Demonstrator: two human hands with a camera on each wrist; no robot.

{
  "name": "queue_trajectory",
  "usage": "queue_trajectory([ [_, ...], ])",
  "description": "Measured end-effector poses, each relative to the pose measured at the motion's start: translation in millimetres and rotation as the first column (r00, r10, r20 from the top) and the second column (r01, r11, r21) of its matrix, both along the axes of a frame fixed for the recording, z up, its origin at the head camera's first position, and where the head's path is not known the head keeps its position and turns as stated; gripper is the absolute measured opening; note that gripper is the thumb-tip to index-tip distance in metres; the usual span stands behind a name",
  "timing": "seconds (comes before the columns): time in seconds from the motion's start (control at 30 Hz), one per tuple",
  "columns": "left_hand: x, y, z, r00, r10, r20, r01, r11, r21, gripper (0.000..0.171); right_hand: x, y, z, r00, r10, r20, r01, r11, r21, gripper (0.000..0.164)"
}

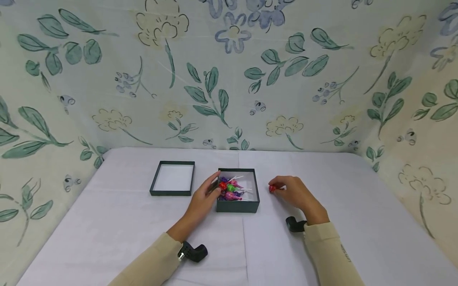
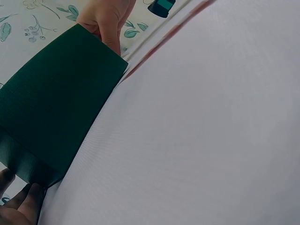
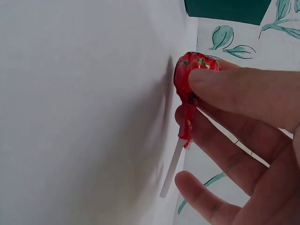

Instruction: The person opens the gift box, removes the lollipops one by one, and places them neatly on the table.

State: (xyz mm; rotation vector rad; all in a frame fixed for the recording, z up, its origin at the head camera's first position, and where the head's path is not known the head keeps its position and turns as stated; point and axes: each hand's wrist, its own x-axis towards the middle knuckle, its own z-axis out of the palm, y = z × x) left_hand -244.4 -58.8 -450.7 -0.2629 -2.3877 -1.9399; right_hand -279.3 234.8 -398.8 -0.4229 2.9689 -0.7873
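Observation:
A red-wrapped lollipop (image 3: pixel 186 79) with a white stick is pinched at its head between the thumb and fingers of my right hand (image 1: pixel 295 194), to the right of the dark green box (image 1: pixel 237 206). In the right wrist view the stick points down, close over the tablecloth. Several wrapped lollipops (image 1: pixel 231 188), in red, green, pink and purple, lie in the left part of the box, their white sticks mostly pointing right. My left hand (image 1: pixel 204 198) grips the box at its left side, with the thumb near the front corner and the index finger toward the back.
A shallow dark green lid (image 1: pixel 171 193) with a white inside lies left of the box. The white tablecloth (image 1: pixel 125 238) spreads under everything. Behind and at the sides hangs floral fabric (image 1: pixel 232 103). A black wrist camera (image 1: pixel 193 252) sits on my left wrist.

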Motion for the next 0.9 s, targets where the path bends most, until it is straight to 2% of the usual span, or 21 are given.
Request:
queue_trajectory([
  [0.3, 0.4, 1.1, 2.1, 1.0, 0.005, -0.011, -0.005, 1.0, -0.012, 0.05, 0.3, 2.9, -0.2, 1.0, 0.01, 0.016, -0.01, 1.0, 0.007, 0.027],
  [0.6, 1.9, 0.9, 0.4, 1.0, 0.001, 0.016, 0.0, 1.0, -0.018, 0.049, 1.5, 4.8, 1.0, 0.999, 0.018, 0.032, -0.019, 1.0, 0.017, 0.026],
  [0.9, 1.4, 1.8, 2.2, 1.0, 0.006, -0.001, -0.006, 1.0, -0.016, 0.05, -0.1, 7.5, 2.1, 0.999, -0.005, 0.039, 0.004, 1.0, 0.026, 0.028],
])
